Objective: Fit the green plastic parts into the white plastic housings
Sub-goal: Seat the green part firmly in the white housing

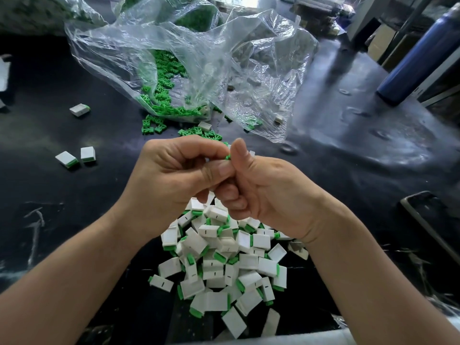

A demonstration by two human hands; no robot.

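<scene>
I see both hands raised over the worktop (62,207) and meeting at their fingertips. The left hand (171,175) has its fingers curled and pinches a small green part (227,157) at the tips. The right hand (261,185) is also curled, with the thumb upright against that part. A thin white edge behind the thumb is, I think, the white housing (252,153) that this hand grips, but most of it is hidden. I judge that the part is being pushed into the housing, and that the hands work close together so the thumbs can press it straight.

Just below the hands lies the pile of finished pieces (224,257), white with a green end, probably so that a finished one can simply be dropped there. On the far side a clear plastic bag (199,58) lies open toward the hands, and the loose green parts (161,78) spill from its mouth within easy reach. Three finished pieces (79,110) lie apart at the left. A blue bottle (420,53) stands far right.

I can read no brand or text. Some housings carry only a short black dash.
</scene>
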